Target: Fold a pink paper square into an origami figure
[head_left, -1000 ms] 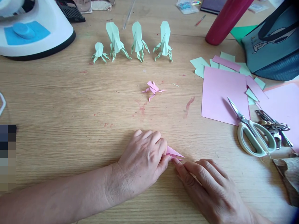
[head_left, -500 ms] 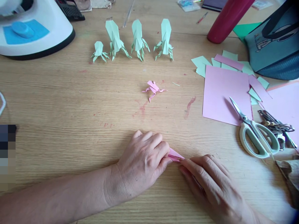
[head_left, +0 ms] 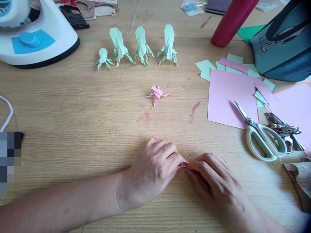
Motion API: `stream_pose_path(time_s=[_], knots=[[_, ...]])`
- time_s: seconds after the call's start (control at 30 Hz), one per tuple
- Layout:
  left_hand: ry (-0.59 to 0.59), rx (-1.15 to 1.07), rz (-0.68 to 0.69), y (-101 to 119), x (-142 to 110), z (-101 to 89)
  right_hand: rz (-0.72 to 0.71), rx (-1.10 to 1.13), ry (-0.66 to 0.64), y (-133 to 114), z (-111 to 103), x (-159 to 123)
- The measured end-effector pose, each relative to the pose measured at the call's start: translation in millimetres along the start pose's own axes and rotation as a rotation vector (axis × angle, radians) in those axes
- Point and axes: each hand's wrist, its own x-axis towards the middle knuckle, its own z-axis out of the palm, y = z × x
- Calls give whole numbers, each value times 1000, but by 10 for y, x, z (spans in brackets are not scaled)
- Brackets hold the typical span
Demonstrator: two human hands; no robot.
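A small folded piece of pink paper is pinched between my two hands low in the middle of the view; most of it is hidden under the fingers. My left hand grips its left part, the fingers curled over it. With thumb and forefinger, my right hand holds the right tip. Beyond them on the table lies a small pink origami frog with thin legs. Farther back, several pale green origami figures stand in a row, among them a small one and a tall one.
Scissors rest across a pink sheet at the right, with green scraps behind and keys beside. A dark red bottle and a blue bag stand behind. At the back left is a white appliance base.
My left hand has slid right along the pink paper, closer to my right hand, so less paper shows between them. The view has shifted slightly.
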Motion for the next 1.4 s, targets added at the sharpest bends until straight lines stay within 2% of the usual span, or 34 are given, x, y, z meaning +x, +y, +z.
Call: stream_pose_path(time_s=[0.43, 0.67, 0.77, 0.97, 1.4], knots=[[-31, 1, -93, 85, 62, 42, 34, 58, -3, 5, -40, -31], [-2, 8, -128, 127, 80, 48, 35, 38, 2, -6, -53, -43], [6, -4, -119, 126, 78, 51, -32, 8, -34, 10, -103, -77], [3, -5, -126, 122, 81, 50, -313, -133, -134, 29, -266, -119], [8, -19, -123, 126, 97, 40, -350, -228, -113, -27, -248, -106]])
